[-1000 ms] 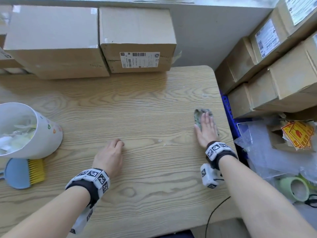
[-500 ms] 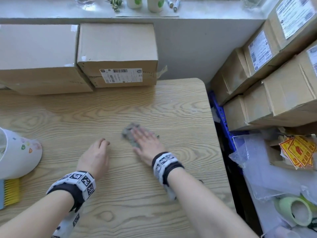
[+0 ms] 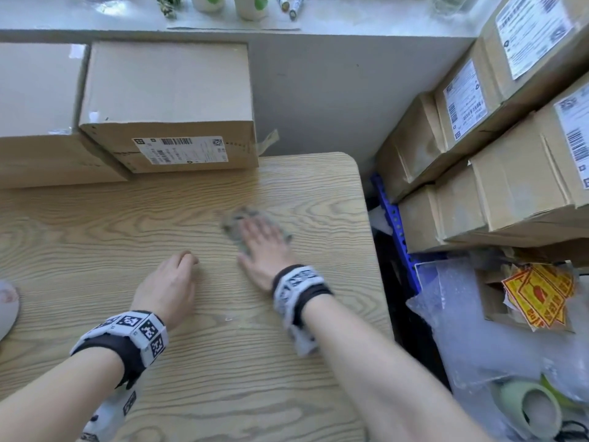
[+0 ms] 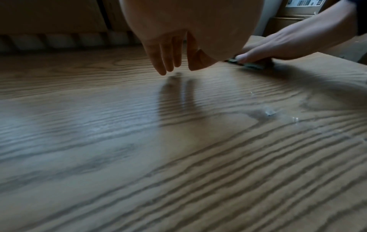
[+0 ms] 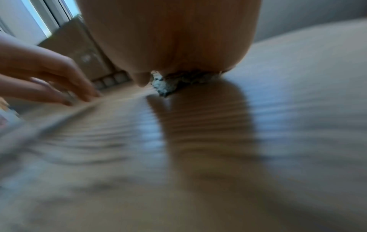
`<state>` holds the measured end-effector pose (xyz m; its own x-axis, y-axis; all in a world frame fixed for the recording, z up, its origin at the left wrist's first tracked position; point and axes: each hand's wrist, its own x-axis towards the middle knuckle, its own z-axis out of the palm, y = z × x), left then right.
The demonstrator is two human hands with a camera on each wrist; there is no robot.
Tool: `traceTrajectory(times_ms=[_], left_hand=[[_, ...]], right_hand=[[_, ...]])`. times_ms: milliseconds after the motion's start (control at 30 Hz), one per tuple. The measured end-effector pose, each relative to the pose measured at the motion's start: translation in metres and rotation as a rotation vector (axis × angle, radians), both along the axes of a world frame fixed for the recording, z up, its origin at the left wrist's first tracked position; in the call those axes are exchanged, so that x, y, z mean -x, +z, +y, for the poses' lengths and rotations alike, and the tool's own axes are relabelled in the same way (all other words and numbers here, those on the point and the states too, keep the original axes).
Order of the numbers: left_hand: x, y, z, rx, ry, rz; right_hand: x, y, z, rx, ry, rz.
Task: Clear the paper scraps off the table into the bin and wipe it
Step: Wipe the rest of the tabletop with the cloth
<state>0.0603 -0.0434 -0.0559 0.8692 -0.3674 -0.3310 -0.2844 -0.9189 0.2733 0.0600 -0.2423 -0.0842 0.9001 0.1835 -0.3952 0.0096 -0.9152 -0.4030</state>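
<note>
One flat right hand (image 3: 266, 247) presses crumpled grey cloth (image 3: 234, 223) onto wood-grain table (image 3: 95, 224).

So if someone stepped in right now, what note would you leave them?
Right hand: flat, pressing the grey-green cloth onto the light wood-grain table, mid-wipe.
Left hand: relaxed, fingertips resting on the table, holding nothing.
White bin: just visible at the table's left edge.
Done: large scraps are off the table.
Left: a few tiny scraps remain near the hands; finish wiping.

blurred cloth (image 3: 245, 226), bin (image 3: 7, 306) cropped
</note>
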Motion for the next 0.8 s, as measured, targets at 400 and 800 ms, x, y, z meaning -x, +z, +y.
traceTrajectory(times_ms=[400, 800], left_hand=[[-0.006, 0.004, -0.009, 0.011, 0.026, -0.026], [0.012, 0.001, 0.02, -0.024, 0.077, -0.029]], right_hand=[[-0.051, 0.003, -0.177, 0.06, -0.644, 0.085], [-0.049, -0.003, 0.06, -0.044, 0.204, -0.056]])
